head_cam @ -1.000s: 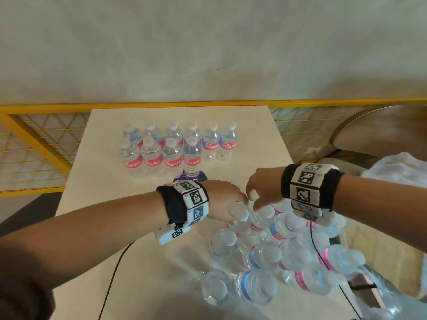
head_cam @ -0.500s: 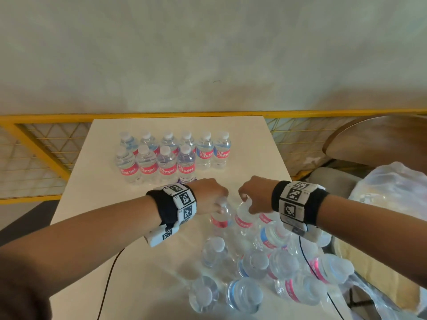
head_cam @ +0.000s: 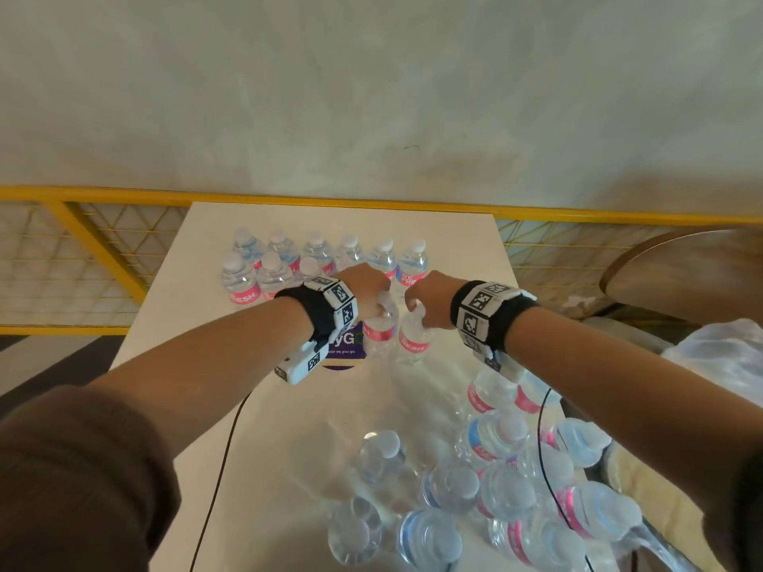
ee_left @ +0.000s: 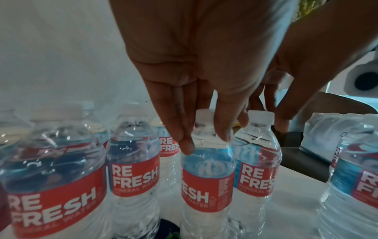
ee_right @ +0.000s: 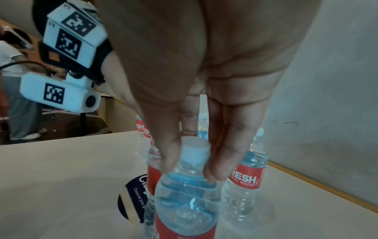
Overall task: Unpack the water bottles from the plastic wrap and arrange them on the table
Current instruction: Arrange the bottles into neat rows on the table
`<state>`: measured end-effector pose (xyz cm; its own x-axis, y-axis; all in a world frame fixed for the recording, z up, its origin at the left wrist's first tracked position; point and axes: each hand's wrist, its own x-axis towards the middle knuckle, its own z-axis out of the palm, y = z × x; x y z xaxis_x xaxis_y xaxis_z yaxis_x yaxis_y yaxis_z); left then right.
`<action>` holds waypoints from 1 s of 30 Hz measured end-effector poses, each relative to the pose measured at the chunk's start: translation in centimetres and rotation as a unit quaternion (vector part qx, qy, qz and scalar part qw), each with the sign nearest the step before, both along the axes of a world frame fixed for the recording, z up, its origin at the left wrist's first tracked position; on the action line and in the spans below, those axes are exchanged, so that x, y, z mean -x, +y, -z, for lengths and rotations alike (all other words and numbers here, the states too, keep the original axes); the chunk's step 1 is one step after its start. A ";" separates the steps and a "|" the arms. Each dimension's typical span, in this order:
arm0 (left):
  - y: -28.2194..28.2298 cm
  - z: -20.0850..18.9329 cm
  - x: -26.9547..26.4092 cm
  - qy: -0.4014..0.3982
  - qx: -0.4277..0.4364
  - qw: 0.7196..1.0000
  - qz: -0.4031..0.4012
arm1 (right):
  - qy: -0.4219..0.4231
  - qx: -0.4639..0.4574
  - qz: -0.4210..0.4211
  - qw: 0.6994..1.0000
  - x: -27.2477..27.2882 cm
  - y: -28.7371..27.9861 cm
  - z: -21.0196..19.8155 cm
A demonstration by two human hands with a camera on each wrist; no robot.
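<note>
My left hand (head_cam: 371,293) pinches the neck of a clear water bottle (head_cam: 379,336) with a red label, fingers (ee_left: 185,137) pointing down around its cap. Beside it, my right hand (head_cam: 425,299) pinches the cap of a second bottle (head_cam: 413,340), its fingers (ee_right: 218,161) on either side of the white cap (ee_right: 195,149). Both bottles hang upright over the table (head_cam: 289,427), just in front of two rows of standing bottles (head_cam: 264,274). Near me, a cluster of bottles (head_cam: 495,480) sits in loose clear plastic wrap (head_cam: 396,406).
A round purple sticker (head_cam: 342,344) lies on the table under the left bottle. A yellow mesh railing (head_cam: 103,249) runs behind the table. A brown round table (head_cam: 693,274) and a white plastic bag (head_cam: 722,361) are on the right. Black cables (head_cam: 223,468) cross the table.
Both hands have lifted one bottle each out of the near cluster and carried them away from me toward the standing rows.
</note>
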<state>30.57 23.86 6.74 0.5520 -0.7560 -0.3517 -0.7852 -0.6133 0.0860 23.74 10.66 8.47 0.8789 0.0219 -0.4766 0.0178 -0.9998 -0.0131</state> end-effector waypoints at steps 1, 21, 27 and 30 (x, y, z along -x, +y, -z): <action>-0.1 0.1 -0.1 0.001 0.002 1.000 0.000 | -0.004 -0.002 0.002 1.000 0.0 0.0 0.2; -1.1 0.9 -2.8 -0.007 0.060 0.996 -0.070 | -0.080 -0.038 0.087 0.992 -2.4 -2.1 2.3; -0.7 0.8 -3.8 0.010 0.022 1.000 -0.011 | -0.079 -0.031 0.086 0.993 -3.2 -2.3 2.3; -0.5 0.7 -4.2 0.005 0.029 0.999 -0.016 | -0.081 -0.029 0.083 0.993 -3.5 -2.5 2.2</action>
